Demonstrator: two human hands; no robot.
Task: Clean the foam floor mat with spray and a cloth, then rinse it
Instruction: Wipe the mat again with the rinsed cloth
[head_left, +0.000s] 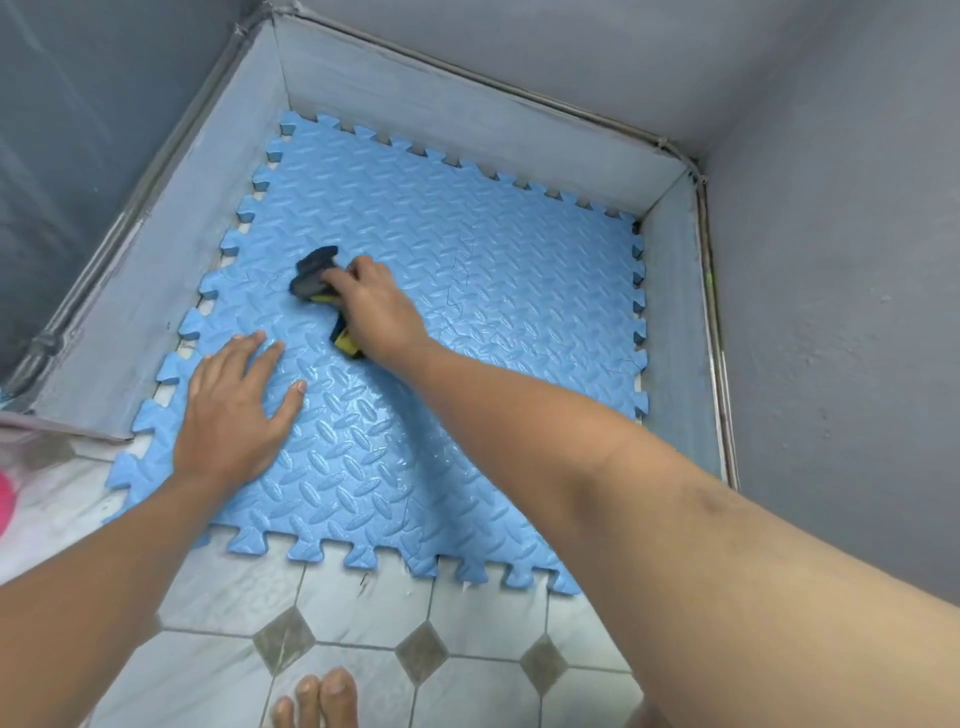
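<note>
A light blue foam mat with puzzle-tooth edges and a raised tread pattern lies flat on the floor in a corner. Its near half looks wet and shiny. My right hand is closed on a dark blue and yellow cloth, pressing it onto the mat left of centre. Part of the cloth sticks out beyond my fingers, and part shows under my wrist. My left hand rests flat, fingers spread, on the mat's near left part. No spray bottle is in view.
Grey walls with a low pale skirting enclose the mat on the left, far and right sides. White floor tiles with dark diamond insets lie in front. My toes show at the bottom edge. Something pink sits at the far left.
</note>
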